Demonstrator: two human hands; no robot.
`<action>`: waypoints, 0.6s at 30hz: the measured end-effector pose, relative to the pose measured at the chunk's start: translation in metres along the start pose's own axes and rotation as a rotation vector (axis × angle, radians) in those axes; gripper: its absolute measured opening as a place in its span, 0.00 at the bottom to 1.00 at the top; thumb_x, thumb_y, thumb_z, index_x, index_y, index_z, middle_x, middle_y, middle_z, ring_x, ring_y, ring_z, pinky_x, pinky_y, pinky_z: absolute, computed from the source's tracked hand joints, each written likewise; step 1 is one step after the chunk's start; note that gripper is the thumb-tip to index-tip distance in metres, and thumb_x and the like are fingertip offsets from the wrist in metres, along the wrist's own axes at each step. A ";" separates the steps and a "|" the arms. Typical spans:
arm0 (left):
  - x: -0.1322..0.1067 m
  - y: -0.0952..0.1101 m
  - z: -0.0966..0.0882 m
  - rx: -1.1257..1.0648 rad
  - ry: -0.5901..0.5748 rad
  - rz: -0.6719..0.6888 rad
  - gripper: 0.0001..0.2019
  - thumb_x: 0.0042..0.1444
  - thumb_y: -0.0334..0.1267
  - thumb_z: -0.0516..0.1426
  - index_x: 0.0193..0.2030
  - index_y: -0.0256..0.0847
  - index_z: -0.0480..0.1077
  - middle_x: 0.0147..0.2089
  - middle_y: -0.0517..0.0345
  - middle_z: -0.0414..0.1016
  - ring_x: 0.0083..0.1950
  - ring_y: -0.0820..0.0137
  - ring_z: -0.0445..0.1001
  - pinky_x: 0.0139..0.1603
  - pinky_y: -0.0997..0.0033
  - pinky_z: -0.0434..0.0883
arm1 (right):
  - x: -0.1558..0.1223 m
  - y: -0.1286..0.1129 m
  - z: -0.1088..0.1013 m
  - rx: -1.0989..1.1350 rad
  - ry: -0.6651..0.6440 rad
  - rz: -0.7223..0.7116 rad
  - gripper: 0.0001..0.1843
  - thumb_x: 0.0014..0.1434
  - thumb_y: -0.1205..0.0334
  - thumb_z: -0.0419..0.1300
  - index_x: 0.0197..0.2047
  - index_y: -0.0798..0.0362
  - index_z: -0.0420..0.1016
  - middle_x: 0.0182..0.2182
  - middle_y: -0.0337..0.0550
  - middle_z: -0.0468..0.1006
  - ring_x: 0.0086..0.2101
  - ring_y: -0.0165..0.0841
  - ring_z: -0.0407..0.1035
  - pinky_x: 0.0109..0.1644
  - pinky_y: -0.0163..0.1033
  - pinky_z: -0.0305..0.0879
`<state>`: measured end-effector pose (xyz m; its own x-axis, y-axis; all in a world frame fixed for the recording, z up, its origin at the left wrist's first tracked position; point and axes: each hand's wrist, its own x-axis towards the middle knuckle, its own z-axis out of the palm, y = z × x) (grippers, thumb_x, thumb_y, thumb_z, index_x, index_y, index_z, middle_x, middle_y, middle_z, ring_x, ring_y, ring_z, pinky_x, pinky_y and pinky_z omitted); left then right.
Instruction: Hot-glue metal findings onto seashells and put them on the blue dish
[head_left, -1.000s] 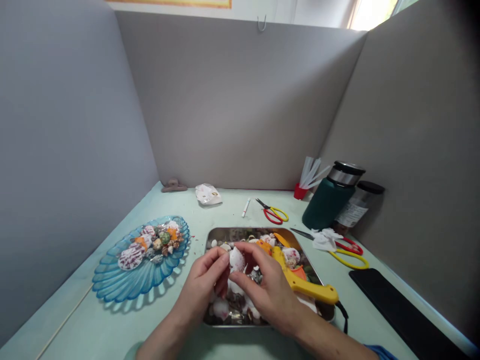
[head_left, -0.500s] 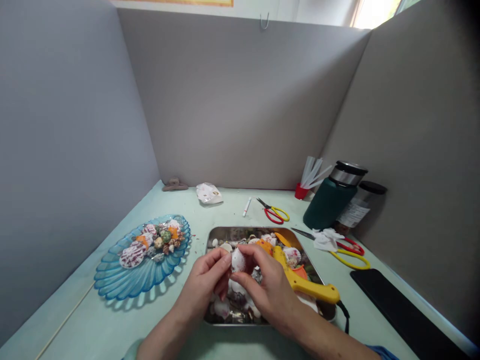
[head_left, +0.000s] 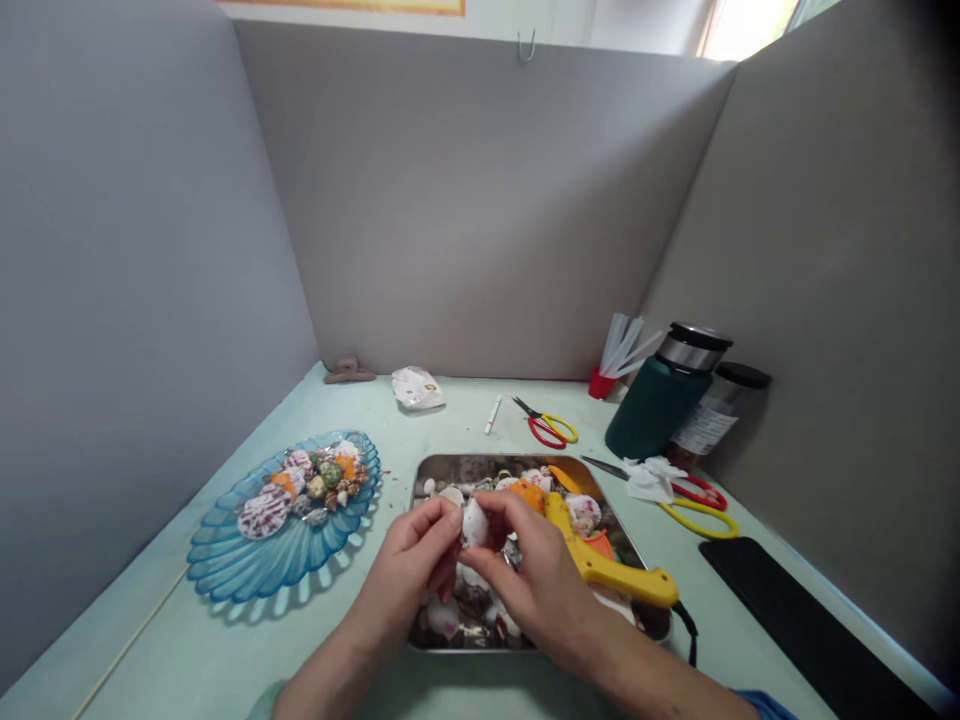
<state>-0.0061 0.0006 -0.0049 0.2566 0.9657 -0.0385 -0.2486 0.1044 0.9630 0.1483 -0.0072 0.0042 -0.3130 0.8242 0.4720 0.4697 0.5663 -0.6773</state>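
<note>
My left hand [head_left: 409,570] and my right hand [head_left: 536,580] meet over a metal tray [head_left: 480,466] full of seashells. Both pinch a white shell [head_left: 474,522] between thumbs and fingertips, just above the tray's middle. A yellow glue gun [head_left: 607,568] lies across the tray's right side, right behind my right hand. On the left stands a blue glass plate [head_left: 247,565] with several coloured shells glued in a cluster at its far end.
Red and yellow scissors [head_left: 551,430] and a small white tube [head_left: 493,413] lie behind the tray. A second pair of scissors [head_left: 694,505] with a tissue, a green flask [head_left: 660,395], a dark jar [head_left: 720,415] and a black phone [head_left: 810,630] sit at right. Grey partitions enclose the table.
Both hands stay over the tray, with the white shell turned slightly between the fingers. Nothing else has moved.
</note>
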 end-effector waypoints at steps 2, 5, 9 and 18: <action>-0.001 0.001 0.002 0.024 0.017 0.000 0.15 0.55 0.46 0.55 0.25 0.39 0.62 0.14 0.70 0.55 0.15 0.81 0.52 0.16 0.82 0.55 | -0.002 -0.002 -0.001 -0.047 -0.036 0.009 0.17 0.57 0.66 0.59 0.50 0.52 0.64 0.40 0.46 0.75 0.37 0.37 0.70 0.41 0.43 0.68; -0.001 0.003 0.004 0.063 0.036 0.006 0.16 0.54 0.47 0.56 0.23 0.39 0.61 0.15 0.70 0.56 0.15 0.81 0.52 0.15 0.82 0.54 | -0.008 -0.005 -0.014 -0.202 -0.083 -0.007 0.28 0.55 0.59 0.62 0.58 0.54 0.60 0.50 0.55 0.72 0.45 0.46 0.70 0.46 0.51 0.68; -0.003 0.004 0.005 0.082 0.040 0.005 0.16 0.53 0.48 0.56 0.22 0.40 0.59 0.14 0.71 0.54 0.15 0.80 0.51 0.16 0.81 0.53 | 0.008 -0.008 -0.057 -0.366 -0.001 -0.015 0.25 0.63 0.52 0.51 0.61 0.50 0.58 0.54 0.53 0.70 0.51 0.47 0.66 0.50 0.56 0.65; -0.003 -0.003 -0.001 0.213 -0.009 0.015 0.20 0.51 0.56 0.54 0.22 0.42 0.60 0.16 0.66 0.55 0.18 0.76 0.54 0.17 0.76 0.52 | 0.208 0.007 -0.083 -0.449 0.459 -0.328 0.43 0.61 0.34 0.33 0.66 0.58 0.47 0.65 0.53 0.49 0.64 0.41 0.41 0.66 0.54 0.38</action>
<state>-0.0071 -0.0026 -0.0083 0.2633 0.9645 -0.0225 -0.0498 0.0368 0.9981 0.1552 0.1675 0.1441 -0.1641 0.4688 0.8679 0.7359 0.6441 -0.2088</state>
